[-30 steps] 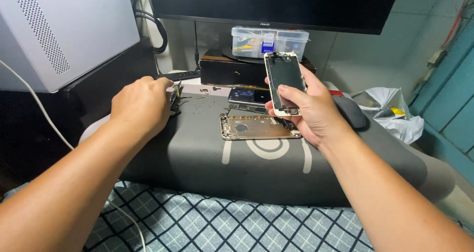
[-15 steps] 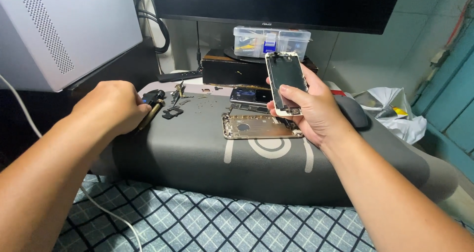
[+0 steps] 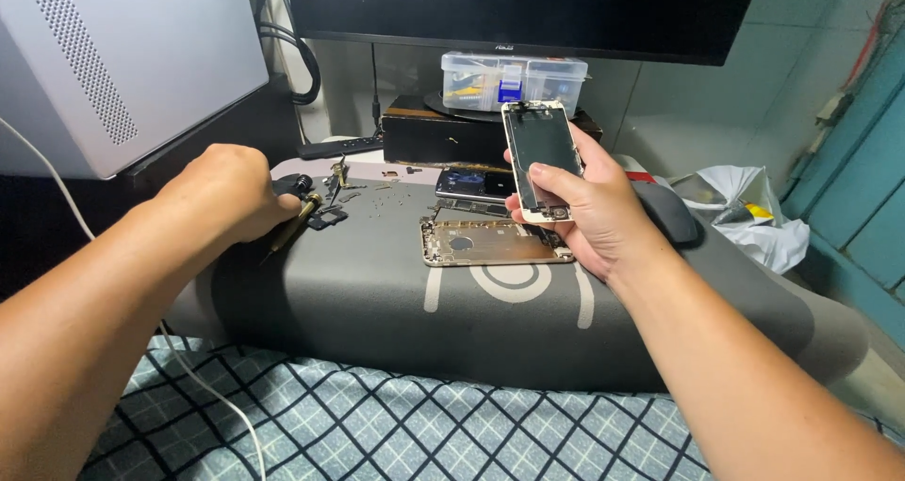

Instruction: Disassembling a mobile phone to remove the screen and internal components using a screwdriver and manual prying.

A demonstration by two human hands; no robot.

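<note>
your right hand is holding the phone screen upright above the open phone shell, which lies flat on the grey mat. since a second ago your left hand has pulled back from the little parts toward the mat's left edge, and it's closed around a screwdriver now. so the tool looks picked up while the screen hasn't really moved.

Dark grey mat with a pale ring mark near its front edge; gold phone shell at its middle; the held phone screen black with white border; teal cloth checked in dark lines; white cable; black monitor; clear plastic box
</note>
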